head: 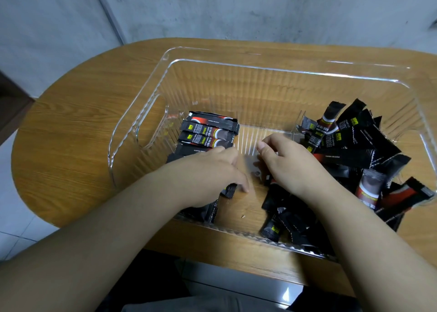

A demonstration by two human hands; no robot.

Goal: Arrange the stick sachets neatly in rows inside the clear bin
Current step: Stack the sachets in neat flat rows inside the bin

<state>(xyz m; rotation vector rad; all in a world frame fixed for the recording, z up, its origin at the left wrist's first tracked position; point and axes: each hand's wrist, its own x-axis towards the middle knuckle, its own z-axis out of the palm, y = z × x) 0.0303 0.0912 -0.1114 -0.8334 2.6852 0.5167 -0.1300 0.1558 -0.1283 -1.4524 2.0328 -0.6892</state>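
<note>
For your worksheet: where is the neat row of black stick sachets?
In the head view, the neat row of black stick sachets lies at the clear plastic bin's left end, just beyond the left hand.

The stick sachets in the neat row [208,132] are black with red, and each has a small yellow square label. Big white Chinese letters run along them, but they lie sideways and I cannot read them for sure. Tiny white English words sit next to those letters; they may say "INSTANT COFFEE", but they are too small to be certain. The sachets in the messy pile [354,146] show the same yellow label and white letters. The clear bin [236,65] has no words on it.
</note>
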